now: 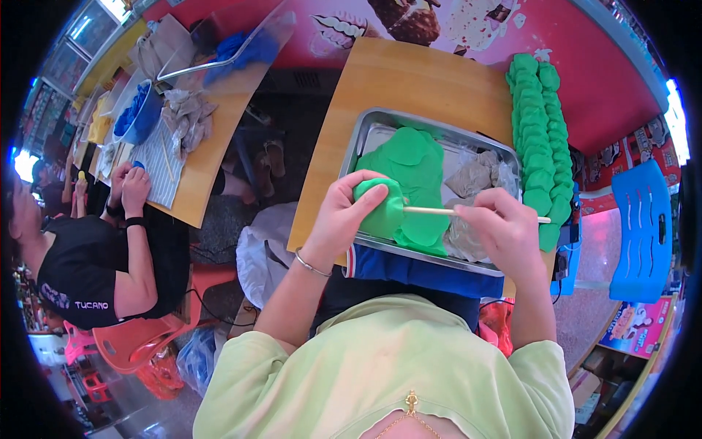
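Observation:
My left hand (349, 208) is closed around a rounded green piece (381, 219), thumb on top; whether it is dough, clay or cloth I cannot tell. Between its fingers, my right hand (504, 227) grips a thin pale wooden stick (431, 211), whose left tip meets the green piece. Both hands are over a metal tray (363, 139). Overlapping flat green pieces (413, 157) lie in the tray's left part. Crumpled greyish-beige material (472, 179), partly in clear plastic, fills its right part, and my right hand covers some of it.
The tray stands on a wooden table (409, 73). Long rows of stacked green rounds (537, 139) run along its right edge. A blue plastic chair (640, 234) is at the right. To the left, another person (88, 256) works at a second table (208, 157) holding a blue basin (139, 117).

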`<state>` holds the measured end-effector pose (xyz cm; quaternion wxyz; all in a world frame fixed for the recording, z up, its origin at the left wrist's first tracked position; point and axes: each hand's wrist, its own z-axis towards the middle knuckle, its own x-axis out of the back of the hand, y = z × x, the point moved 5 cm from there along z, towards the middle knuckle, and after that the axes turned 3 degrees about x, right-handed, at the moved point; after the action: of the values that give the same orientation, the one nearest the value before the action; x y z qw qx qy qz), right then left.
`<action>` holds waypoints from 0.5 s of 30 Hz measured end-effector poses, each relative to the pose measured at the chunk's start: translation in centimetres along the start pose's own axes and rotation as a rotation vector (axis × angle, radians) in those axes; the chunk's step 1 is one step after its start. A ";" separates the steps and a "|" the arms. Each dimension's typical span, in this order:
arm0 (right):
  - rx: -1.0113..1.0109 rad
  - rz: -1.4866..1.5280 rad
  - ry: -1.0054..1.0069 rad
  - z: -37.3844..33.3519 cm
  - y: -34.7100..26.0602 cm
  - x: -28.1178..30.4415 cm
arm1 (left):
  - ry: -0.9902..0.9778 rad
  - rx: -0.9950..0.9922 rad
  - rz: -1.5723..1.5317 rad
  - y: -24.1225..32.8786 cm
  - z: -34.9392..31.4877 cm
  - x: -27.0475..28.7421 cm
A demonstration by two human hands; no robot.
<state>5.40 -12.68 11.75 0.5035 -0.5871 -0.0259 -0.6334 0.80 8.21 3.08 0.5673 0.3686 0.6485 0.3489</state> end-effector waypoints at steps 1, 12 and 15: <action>-0.014 -0.021 -0.038 0.1 0.0 -0.1 | -0.013 0.000 -0.007 0.0 0.1 -0.2; 0.282 -0.154 0.043 0.1 -0.6 1.4 | -0.097 0.022 -0.228 -0.9 0.3 -0.1; 0.208 -0.154 0.102 0.1 -0.5 1.2 | -0.032 0.018 -0.249 -1.5 0.4 0.6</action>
<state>5.39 -13.11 13.04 0.5121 -0.4952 -0.1109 -0.6931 1.04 7.98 1.45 0.6132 0.2956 0.6833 0.2640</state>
